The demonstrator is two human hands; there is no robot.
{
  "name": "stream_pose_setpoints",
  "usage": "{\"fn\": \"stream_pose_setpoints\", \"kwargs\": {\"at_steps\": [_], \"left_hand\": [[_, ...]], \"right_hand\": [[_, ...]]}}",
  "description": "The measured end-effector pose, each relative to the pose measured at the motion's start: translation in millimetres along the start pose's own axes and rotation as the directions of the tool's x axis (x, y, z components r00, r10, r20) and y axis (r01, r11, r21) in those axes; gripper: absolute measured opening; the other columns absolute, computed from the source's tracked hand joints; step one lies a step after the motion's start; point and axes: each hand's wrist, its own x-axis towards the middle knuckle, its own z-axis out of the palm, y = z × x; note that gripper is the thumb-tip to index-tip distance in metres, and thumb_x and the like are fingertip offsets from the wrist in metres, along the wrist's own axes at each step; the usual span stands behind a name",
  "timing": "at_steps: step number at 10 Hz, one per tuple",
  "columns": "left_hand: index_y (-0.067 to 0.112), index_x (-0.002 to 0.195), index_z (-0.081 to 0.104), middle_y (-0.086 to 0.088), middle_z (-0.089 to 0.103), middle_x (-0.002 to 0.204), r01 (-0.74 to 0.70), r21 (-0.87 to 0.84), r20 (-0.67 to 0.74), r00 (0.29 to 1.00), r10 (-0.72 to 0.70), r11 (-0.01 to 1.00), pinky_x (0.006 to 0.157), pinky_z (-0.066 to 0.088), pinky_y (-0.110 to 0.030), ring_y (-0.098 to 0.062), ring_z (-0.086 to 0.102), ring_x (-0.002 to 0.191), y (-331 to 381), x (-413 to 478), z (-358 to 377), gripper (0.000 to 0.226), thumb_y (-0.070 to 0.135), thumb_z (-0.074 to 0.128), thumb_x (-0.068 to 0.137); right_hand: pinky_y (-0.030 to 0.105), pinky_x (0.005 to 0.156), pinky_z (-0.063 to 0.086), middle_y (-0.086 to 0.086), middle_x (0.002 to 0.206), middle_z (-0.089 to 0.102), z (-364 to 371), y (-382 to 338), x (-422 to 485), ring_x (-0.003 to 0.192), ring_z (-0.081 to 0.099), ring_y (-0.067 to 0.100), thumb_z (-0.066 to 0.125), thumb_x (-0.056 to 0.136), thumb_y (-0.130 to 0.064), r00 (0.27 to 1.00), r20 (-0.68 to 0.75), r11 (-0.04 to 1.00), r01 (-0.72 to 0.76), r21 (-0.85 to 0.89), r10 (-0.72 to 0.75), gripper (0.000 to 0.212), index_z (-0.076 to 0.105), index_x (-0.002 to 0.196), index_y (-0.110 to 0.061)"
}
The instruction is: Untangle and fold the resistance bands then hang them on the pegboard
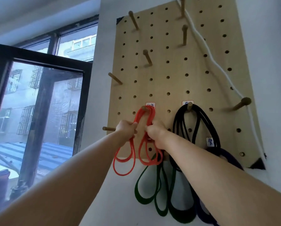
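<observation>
A wooden pegboard [169,66] hangs on the white wall. A folded red resistance band [125,160] is looped over a low peg [144,108] on the board's left. My left hand [127,129] grips its left strands and my right hand [156,133] grips its right strands, both just below the peg. A black band [200,121] hangs from the neighbouring peg [190,106]. A green band [146,190] dangles below my right hand, its upper end hidden behind my hand. A purple band [231,159] hangs at the lower right, partly behind my right forearm.
Several bare wooden pegs stick out of the board, such as one at the right [241,104] and one by my left hand [108,128]. A white cord [206,48] runs down the board's right side. A dark-framed window [38,103] is at the left.
</observation>
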Motion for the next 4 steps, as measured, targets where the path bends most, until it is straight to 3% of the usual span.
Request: {"fn": "stream_pose_setpoints", "kwargs": {"at_steps": [1,2,3,4], "left_hand": [[0.010,0.101,0.072,-0.007,0.072,0.084,0.019,0.019,0.121,0.992,-0.022,1.000,0.069,0.057,-0.029,-0.016,0.064,0.069,-10.4,-8.5,-1.0,0.031,0.032,0.050,0.105],[0.011,0.100,0.073,-0.007,0.067,0.083,0.009,0.013,0.150,0.989,-0.011,1.000,0.065,0.050,-0.026,-0.015,0.057,0.070,-17.4,-16.6,-7.5,0.032,0.031,0.049,0.105],[0.009,0.102,0.073,-0.003,0.061,0.083,0.013,0.026,0.086,0.996,-0.015,1.000,0.069,0.047,-0.028,-0.015,0.052,0.073,-27.7,-27.1,-16.7,0.027,0.030,0.057,0.101],[0.011,0.116,0.068,-0.006,0.065,0.109,0.013,0.034,0.136,0.991,-0.018,0.999,0.090,0.052,-0.038,-0.019,0.058,0.092,-40.5,-40.3,-32.1,0.025,0.028,0.061,0.099]], "right_hand": [[0.038,0.074,0.059,0.010,0.103,0.072,0.0,5.7,-11.6,0.086,0.068,0.024,0.049,0.102,-0.015,0.992,0.125,0.999,-0.027,-0.042,0.032,0.021,0.065,0.115,-0.012],[0.032,0.075,0.047,0.008,0.113,0.067,-8.9,14.4,-16.7,0.092,0.060,0.020,0.048,0.106,-0.020,0.974,0.223,0.994,-0.003,-0.108,0.027,0.026,0.061,0.126,-0.010],[0.035,0.087,0.047,0.010,0.125,0.063,-15.9,13.7,-23.5,0.109,0.060,0.025,0.046,0.107,-0.021,0.986,0.167,0.995,0.010,-0.102,0.007,0.031,0.055,0.132,-0.005],[0.041,0.093,0.055,0.012,0.115,0.067,-29.0,9.2,-35.2,0.106,0.066,0.030,0.053,0.103,-0.020,0.995,0.055,0.932,0.101,-0.348,-0.087,0.024,0.060,0.120,-0.006]]}}
